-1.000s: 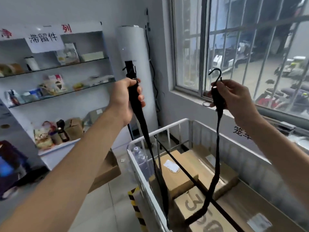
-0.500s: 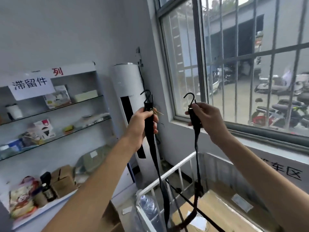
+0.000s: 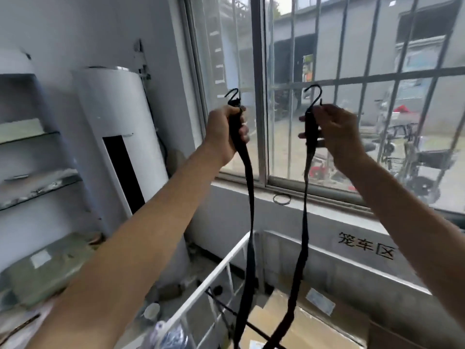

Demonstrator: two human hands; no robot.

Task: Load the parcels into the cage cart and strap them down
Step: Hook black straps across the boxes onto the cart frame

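Observation:
I hold a black strap up high in front of the window, one end in each hand. My left hand is fisted round one end just below its metal hook. My right hand pinches the other end under its hook. Both lengths hang down and meet out of sight below the frame. Beneath them stands the white cage cart, with brown cardboard parcels inside. A second black strap runs taut across the cart above the parcels.
A tall white cylinder unit stands in the corner left of the barred window. Shelves with goods line the left wall. A ring lies on the window sill. The cart stands against the wall under the window.
Both hands have lifted the strap ends higher and my view has tilted up, so less of the cart and parcels shows. The left hand's hook has come into sight.

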